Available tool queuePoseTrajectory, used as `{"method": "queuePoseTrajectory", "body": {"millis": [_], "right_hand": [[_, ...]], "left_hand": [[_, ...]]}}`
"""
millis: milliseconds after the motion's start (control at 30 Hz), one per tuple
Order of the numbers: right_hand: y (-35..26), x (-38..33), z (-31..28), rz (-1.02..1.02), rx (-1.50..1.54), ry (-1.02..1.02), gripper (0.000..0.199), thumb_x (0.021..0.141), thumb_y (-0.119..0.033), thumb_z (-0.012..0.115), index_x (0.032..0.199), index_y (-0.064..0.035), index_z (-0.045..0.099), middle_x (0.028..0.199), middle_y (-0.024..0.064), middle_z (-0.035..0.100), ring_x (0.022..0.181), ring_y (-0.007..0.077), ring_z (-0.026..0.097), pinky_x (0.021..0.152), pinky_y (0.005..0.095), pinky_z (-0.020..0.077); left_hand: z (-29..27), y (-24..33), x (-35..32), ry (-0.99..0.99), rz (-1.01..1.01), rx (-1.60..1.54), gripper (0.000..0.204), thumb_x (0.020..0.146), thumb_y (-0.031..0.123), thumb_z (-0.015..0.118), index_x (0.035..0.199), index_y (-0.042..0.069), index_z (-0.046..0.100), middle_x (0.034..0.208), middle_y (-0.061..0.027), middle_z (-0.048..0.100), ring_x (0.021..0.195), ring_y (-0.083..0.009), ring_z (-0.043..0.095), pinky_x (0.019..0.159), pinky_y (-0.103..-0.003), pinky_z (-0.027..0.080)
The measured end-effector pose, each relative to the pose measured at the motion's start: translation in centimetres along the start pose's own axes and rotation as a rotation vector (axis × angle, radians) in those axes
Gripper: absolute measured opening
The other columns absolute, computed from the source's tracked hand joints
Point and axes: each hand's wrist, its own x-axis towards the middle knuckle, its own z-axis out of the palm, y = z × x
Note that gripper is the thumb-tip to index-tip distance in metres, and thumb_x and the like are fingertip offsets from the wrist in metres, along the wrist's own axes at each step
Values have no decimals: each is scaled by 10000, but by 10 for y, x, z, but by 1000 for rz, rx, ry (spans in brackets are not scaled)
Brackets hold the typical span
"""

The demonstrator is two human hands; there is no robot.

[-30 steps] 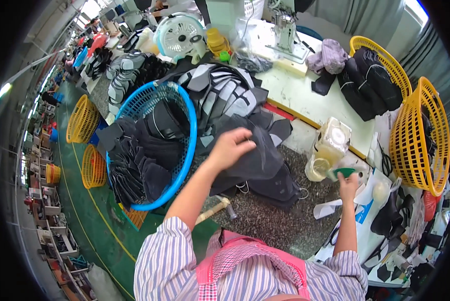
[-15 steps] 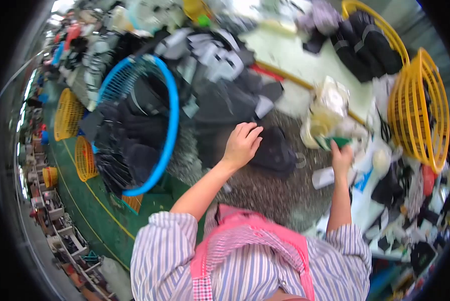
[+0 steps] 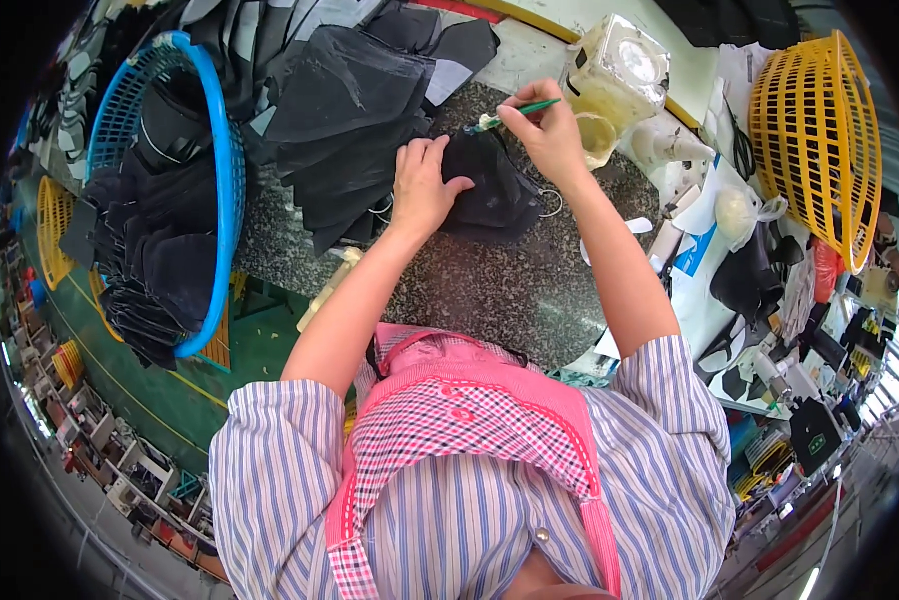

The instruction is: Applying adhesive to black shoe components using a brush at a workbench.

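My right hand (image 3: pixel 546 135) grips a brush with a green handle (image 3: pixel 537 106), its whitish tip at the upper edge of a dark cloth piece (image 3: pixel 489 192). That piece lies flat on the speckled stone worktop (image 3: pixel 469 285), and a metal ring (image 3: pixel 550 203) shows at its right side. My left hand (image 3: pixel 424 190) rests on the piece's left edge, fingers stretched and thumb spread over it. Left of this hand, a fanned pile of dark cut pieces (image 3: pixel 344 110) covers the worktop. Beyond my right hand stands a yellowish, glue-stained cup (image 3: pixel 596 140) against a square stained can (image 3: pixel 621 75).
A blue basket (image 3: pixel 227 190) full of dark pieces stands at the left. At the right are a yellow basket (image 3: pixel 819 140), a white cone-shaped bottle (image 3: pixel 674 148) and paper scraps. A cream-coloured stick-like tool (image 3: pixel 331 290) lies near my left forearm.
My right hand has moved left from beside the cup to the dark piece, bringing the brush along. My left hand now lies on the piece's left edge. The whole view has shifted.
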Motion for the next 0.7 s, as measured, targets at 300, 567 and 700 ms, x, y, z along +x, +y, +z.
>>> {"method": "queuePoseTrajectory", "body": {"millis": [300,567,700], "right_hand": [[-38,2,12,-41,-293,-73,282,706,-231,647,810,-38,468,693,80,579,635,176,563,587,286,441],[-5,-55,-52,278,-419,-100,224,705,-183,630,767,-40,469,630,50,549,640,119,556,572,253,425],[-3,-34,-19,58,0,-7,261,692,-216,658,792,-48,485,657,90,572,592,167,558,568,275,437]], "left_hand": [[-6,7,2,30,1,12,516,526,112,738,966,31,482,912,-118,477,877,-305,445,759,-364,377],[-9,2,-1,24,-6,-16,483,528,88,726,935,45,468,905,-118,461,866,-310,434,740,-364,378],[-5,7,5,2,-2,-22,457,534,88,723,910,35,469,850,-125,481,841,-319,459,718,-376,386]]}}
